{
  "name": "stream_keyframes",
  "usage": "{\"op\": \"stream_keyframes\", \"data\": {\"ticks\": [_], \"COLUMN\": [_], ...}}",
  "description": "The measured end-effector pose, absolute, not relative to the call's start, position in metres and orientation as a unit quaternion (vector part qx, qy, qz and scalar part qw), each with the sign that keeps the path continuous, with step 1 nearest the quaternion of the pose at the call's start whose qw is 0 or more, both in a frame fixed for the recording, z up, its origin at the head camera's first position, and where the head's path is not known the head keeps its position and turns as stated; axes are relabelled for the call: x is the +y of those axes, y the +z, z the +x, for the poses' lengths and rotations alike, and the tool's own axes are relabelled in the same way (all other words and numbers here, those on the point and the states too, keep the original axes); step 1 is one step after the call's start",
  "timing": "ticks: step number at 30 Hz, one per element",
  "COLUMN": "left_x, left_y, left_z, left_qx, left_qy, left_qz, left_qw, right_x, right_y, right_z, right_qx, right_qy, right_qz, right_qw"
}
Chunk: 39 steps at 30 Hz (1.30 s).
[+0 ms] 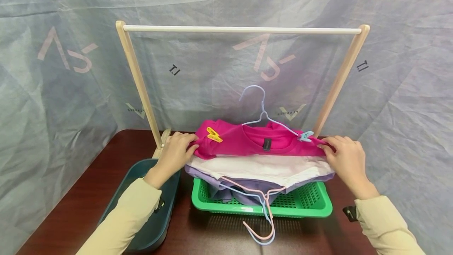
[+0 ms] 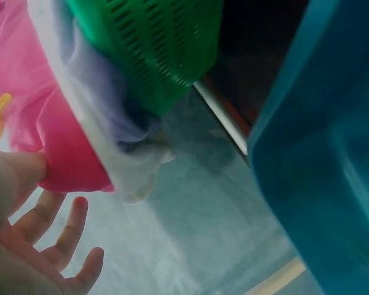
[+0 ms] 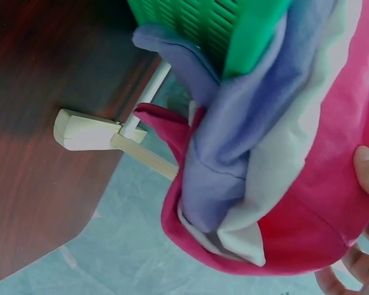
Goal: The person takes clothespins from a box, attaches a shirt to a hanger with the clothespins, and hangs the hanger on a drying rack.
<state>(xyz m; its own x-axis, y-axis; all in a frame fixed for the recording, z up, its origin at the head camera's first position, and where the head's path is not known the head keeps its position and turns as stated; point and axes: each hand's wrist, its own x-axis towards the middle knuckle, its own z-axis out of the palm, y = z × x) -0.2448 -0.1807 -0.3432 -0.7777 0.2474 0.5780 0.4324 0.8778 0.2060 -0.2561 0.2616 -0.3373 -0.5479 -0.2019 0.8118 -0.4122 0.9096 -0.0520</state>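
A magenta shirt lies on top of a white garment and a purple one, all over a green basket. My left hand pinches the shirt's left shoulder between thumb and finger; in the left wrist view its other fingers are spread. My right hand pinches the opposite shoulder. A light blue hanger stands up from the shirt's neck, its lower part hidden inside. A yellow clothespin sits on the left shoulder, a light blue clothespin on the right.
A wooden rack with a white rail stands behind the basket. A dark teal bin is at left, below my left forearm. Pink and blue hangers from the lower garments hang over the basket's front rim. Grey cloth surrounds the brown table.
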Motion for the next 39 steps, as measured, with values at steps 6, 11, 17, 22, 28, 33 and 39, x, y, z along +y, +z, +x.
{"op": "stream_keyframes", "data": {"ticks": [6, 11, 17, 22, 28, 33, 39], "left_x": [-0.178, -0.176, -0.171, -0.165, -0.157, -0.151, -0.143], "left_y": [-0.323, -0.304, -0.28, -0.263, -0.244, -0.228, -0.21], "left_z": [-0.249, -0.256, -0.267, -0.276, -0.287, -0.293, -0.302], "left_qx": [-0.923, -0.915, -0.905, -0.901, -0.903, -0.907, -0.909], "left_qy": [-0.16, -0.168, -0.176, -0.18, -0.191, -0.206, -0.219], "left_qz": [-0.178, -0.182, -0.179, -0.173, -0.153, -0.132, -0.116], "left_qw": [0.3, 0.318, 0.344, 0.356, 0.354, 0.342, 0.335], "right_x": [0.263, 0.266, 0.271, 0.274, 0.278, 0.282, 0.287], "right_y": [-0.326, -0.314, -0.298, -0.284, -0.264, -0.24, -0.215], "right_z": [-0.256, -0.256, -0.258, -0.26, -0.265, -0.268, -0.271], "right_qx": [-0.866, -0.867, -0.867, -0.862, -0.861, -0.861, -0.867], "right_qy": [0.125, 0.129, 0.14, 0.144, 0.14, 0.152, 0.158], "right_qz": [0.167, 0.156, 0.144, 0.14, 0.133, 0.108, 0.093], "right_qw": [0.454, 0.454, 0.455, 0.465, 0.471, 0.473, 0.463]}}
